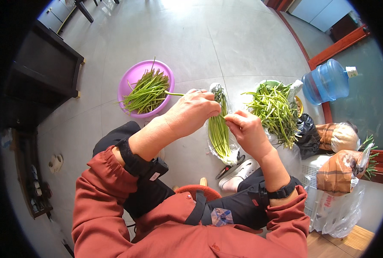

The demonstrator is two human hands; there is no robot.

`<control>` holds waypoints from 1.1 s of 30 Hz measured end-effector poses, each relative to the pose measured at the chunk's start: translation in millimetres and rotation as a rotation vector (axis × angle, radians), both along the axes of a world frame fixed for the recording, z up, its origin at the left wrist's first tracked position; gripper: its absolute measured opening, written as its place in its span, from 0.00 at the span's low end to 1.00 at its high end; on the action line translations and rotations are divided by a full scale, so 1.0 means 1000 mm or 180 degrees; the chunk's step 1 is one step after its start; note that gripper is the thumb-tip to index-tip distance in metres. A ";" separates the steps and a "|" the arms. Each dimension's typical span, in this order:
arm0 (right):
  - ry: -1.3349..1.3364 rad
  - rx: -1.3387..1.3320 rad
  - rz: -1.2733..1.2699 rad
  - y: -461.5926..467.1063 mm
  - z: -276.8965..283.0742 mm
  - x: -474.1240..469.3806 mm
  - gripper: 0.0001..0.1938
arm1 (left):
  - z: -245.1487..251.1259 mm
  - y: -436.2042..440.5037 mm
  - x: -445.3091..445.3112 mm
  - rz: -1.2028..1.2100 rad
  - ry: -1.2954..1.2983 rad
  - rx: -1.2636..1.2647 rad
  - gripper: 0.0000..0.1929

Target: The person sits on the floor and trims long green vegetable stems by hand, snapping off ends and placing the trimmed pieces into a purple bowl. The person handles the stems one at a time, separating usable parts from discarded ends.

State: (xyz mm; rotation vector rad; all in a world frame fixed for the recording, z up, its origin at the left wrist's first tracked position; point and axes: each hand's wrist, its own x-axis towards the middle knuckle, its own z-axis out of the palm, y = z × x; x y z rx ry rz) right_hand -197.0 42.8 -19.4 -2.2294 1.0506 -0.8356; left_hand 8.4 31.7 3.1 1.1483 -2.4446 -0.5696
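Note:
My left hand is closed around a green stem, whose end sticks out to the left. Close by on the right, my right hand pinches thumb and forefinger together at what looks like the stem's other end. Below both hands, a long bundle of green stalks lies on plastic wrap on the floor. Cut green stems fill a pink plastic basin at the left. A heap of green stalks and trimmings sits at the right, over a mostly hidden green container.
Scissors lie beside my white clog. A blue water jug, a black plastic bag and brown-and-white bags on a white crate stand at the right. Dark furniture is at the left.

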 end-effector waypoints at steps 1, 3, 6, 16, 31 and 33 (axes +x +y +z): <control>0.0018 0.0099 -0.0084 -0.002 0.000 -0.001 0.05 | 0.000 -0.003 -0.001 0.0037 -0.0026 -0.0004 0.08; 0.0089 0.0310 -0.0289 -0.002 0.001 -0.004 0.04 | -0.001 -0.007 -0.005 0.0047 0.0050 -0.0141 0.07; -0.0241 0.0242 -0.1070 -0.007 0.000 -0.002 0.03 | -0.005 -0.003 -0.024 0.0450 0.0592 -0.0126 0.07; -0.3593 0.3049 -0.0485 -0.027 0.009 -0.014 0.12 | -0.010 -0.004 -0.055 0.1351 0.2500 0.1415 0.09; -0.3406 0.2706 -0.0321 -0.019 0.016 -0.019 0.08 | -0.002 0.008 -0.060 0.1014 0.2863 0.1807 0.09; -0.3161 0.2466 -0.0707 -0.019 0.017 -0.015 0.07 | 0.001 0.007 -0.059 0.1196 0.2779 0.1869 0.09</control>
